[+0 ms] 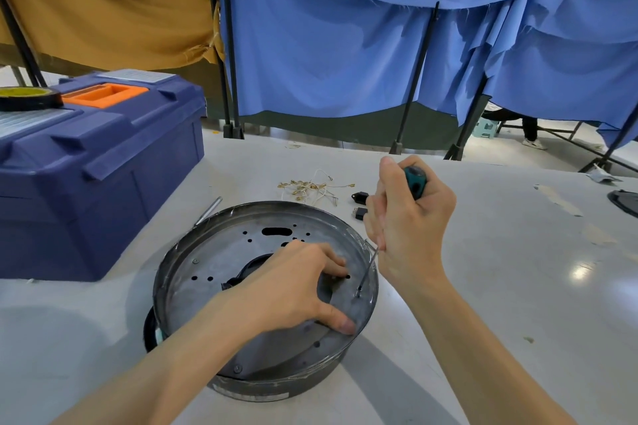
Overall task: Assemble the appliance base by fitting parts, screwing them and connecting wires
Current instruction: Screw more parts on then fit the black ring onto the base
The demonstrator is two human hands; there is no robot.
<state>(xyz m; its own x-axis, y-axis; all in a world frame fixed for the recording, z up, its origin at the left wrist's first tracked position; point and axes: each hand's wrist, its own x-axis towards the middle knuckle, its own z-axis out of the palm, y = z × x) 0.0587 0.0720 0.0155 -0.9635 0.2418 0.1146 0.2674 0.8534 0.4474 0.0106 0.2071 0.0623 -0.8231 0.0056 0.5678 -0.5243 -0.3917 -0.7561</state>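
Note:
A round grey metal appliance base point(214, 262) with several punched holes lies upside down on the table in front of me. My left hand point(293, 286) presses flat on its inner plate, fingers spread, thumb near the right rim. My right hand point(407, 217) grips a screwdriver point(416, 181) with a teal and black handle. The thin shaft slants down to a screw point(357, 294) near the base's right rim. A bundle of thin wires with brass terminals point(310, 186) lies behind the base. Two small black parts point(359, 205) sit beside my right hand.
A large blue toolbox point(93, 162) with an orange handle stands at the left, a roll of tape point(27, 97) on its lid. A metal rod point(209, 209) lies between toolbox and base. Blue and tan curtains hang behind the table. A dark object point(625, 203) sits at the right edge.

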